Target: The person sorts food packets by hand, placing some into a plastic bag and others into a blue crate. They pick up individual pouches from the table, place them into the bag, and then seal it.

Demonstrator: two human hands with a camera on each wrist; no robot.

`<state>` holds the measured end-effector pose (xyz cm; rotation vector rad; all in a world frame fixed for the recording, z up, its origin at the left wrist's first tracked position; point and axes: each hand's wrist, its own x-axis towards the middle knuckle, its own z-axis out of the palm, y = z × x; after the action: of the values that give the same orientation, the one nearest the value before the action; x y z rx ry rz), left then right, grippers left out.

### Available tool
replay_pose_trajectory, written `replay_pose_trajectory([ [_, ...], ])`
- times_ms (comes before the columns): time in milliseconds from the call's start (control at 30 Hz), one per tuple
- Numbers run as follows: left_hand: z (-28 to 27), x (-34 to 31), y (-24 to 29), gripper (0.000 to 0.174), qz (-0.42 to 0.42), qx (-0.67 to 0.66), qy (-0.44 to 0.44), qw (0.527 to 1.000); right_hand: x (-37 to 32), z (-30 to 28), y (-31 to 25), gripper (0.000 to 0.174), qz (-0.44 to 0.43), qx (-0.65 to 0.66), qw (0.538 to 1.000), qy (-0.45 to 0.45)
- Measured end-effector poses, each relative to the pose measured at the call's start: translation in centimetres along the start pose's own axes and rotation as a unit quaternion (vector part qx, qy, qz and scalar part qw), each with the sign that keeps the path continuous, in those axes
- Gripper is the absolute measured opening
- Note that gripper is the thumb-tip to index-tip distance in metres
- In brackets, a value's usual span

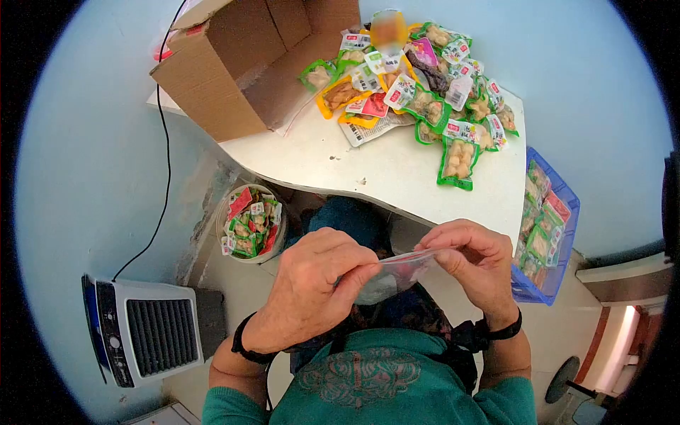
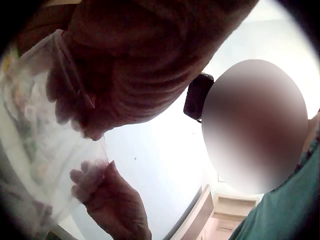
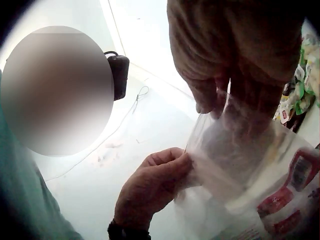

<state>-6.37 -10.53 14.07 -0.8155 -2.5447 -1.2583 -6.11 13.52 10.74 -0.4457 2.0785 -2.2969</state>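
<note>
A clear plastic bag (image 1: 393, 278) hangs between the two hands in front of the green shirt. My left hand (image 1: 315, 287) pinches one end of its top edge between thumb and fingers. At the other end, my right hand (image 1: 476, 262) grips the same edge, thumb toward the body. From the right wrist, the see-through bag (image 3: 240, 170) shows red printing low on its side, and the left hand (image 3: 155, 185) pinches its edge. In the left wrist view the bag (image 2: 35, 125) spreads to the left, with fingers of both hands visible through the film.
Several sealed snack packets (image 1: 428, 106) lie piled on the white table (image 1: 312, 156), beside an open cardboard box (image 1: 205, 78). More packets fill a round bucket (image 1: 282, 237) below it and a blue crate (image 1: 567, 248) on the right. An air cooler (image 1: 159, 333) stands at left.
</note>
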Motion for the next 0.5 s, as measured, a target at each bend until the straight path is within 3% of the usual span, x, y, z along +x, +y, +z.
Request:
replay_pose_trajectory([
  [200,0.0,0.0,-0.2,0.008,-0.019,-0.008,0.006,1.000,0.4,-0.1,-0.3,0.005,0.007,-0.054,0.998,0.020],
  [400,-0.8,0.2,0.3,0.008,-0.043,-0.014,0.019,0.999,0.6,0.9,-1.8,0.005,0.025,0.003,0.999,0.025],
  [500,-1.8,0.5,1.1,0.010,-0.030,0.006,0.031,0.999,0.8,1.0,-2.2,0.005,-0.032,-0.030,0.999,0.017],
])
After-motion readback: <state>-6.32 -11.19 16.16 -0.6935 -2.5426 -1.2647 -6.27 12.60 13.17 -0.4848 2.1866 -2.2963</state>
